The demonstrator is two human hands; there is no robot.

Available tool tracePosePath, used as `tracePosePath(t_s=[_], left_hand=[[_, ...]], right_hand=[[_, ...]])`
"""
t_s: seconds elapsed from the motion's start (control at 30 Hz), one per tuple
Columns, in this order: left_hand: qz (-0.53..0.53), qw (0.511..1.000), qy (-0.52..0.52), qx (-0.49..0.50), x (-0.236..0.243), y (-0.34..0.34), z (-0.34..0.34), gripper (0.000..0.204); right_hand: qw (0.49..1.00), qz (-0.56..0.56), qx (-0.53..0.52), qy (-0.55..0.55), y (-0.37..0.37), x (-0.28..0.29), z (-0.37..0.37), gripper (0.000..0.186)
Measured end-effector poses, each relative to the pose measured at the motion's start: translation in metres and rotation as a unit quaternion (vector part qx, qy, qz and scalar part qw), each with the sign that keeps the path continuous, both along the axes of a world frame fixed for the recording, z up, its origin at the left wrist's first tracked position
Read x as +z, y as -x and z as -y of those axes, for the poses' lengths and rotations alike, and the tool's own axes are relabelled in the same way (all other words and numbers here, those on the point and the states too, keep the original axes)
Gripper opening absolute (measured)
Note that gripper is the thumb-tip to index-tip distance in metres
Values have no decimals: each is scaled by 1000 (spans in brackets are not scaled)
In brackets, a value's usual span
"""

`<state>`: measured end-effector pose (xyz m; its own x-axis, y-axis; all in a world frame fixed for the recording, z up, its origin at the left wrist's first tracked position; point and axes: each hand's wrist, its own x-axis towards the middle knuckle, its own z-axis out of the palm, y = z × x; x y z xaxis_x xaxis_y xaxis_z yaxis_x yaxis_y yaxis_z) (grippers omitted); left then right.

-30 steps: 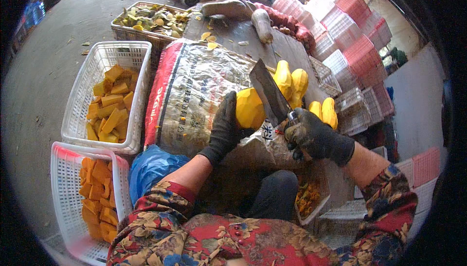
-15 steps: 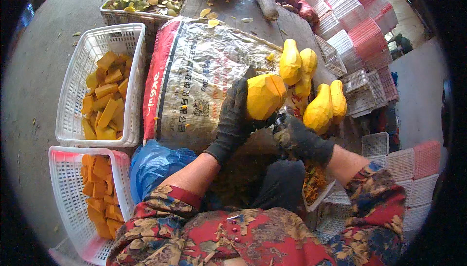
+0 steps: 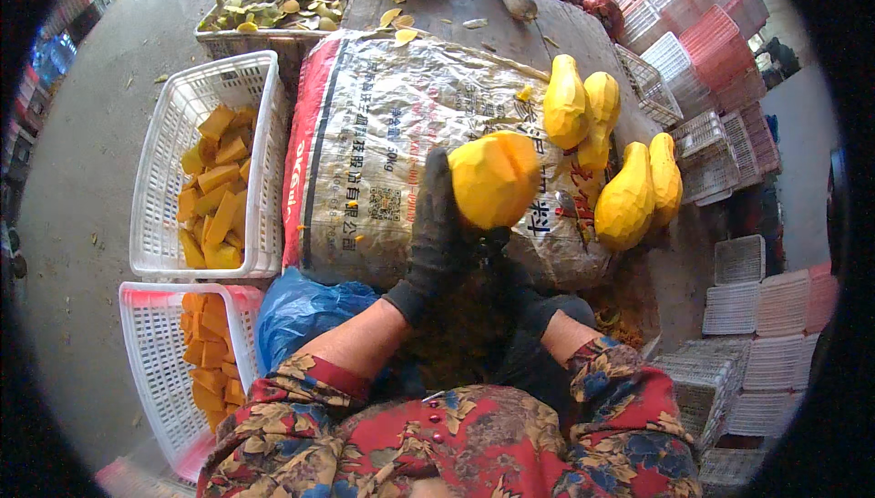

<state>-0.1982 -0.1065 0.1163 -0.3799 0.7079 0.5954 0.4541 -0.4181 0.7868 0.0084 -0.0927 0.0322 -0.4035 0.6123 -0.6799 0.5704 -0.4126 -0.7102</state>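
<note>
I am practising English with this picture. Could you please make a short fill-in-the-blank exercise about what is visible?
1. The left hand, in a dark glove, holds a peeled orange ____ piece.
2. The two white baskets on the person's left hold orange ____.
3. The whole peeled fruits lie on a printed ____ on the table.
4. Both hands wear dark ____.

Missing words: fruit; chunks; sack; gloves

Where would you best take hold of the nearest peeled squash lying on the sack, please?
Grip the squash around its narrow neck, the upper end, coming from above on the right. It lies lengthwise with the fat bulb towards the person, and the neck looks slim enough for a hand to close around; a second squash crowds its right side.
</note>
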Motion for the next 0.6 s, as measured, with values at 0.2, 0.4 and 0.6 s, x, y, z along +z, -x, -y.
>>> tracePosePath(t_s=[0.2, 0.4, 0.6], left_hand=[[-28, 997, 32, 57, 27, 4, 3, 109], [328, 942, 69, 11, 2, 74, -7, 82], [435, 897, 74, 7, -41, 100, -11, 59]], right_hand=[[922, 73, 155, -346, 19, 62, 20, 43], [854, -19, 185, -485, 4, 108, -23, 38], [925, -43, 106, -363, -6, 75, -101, 20]])
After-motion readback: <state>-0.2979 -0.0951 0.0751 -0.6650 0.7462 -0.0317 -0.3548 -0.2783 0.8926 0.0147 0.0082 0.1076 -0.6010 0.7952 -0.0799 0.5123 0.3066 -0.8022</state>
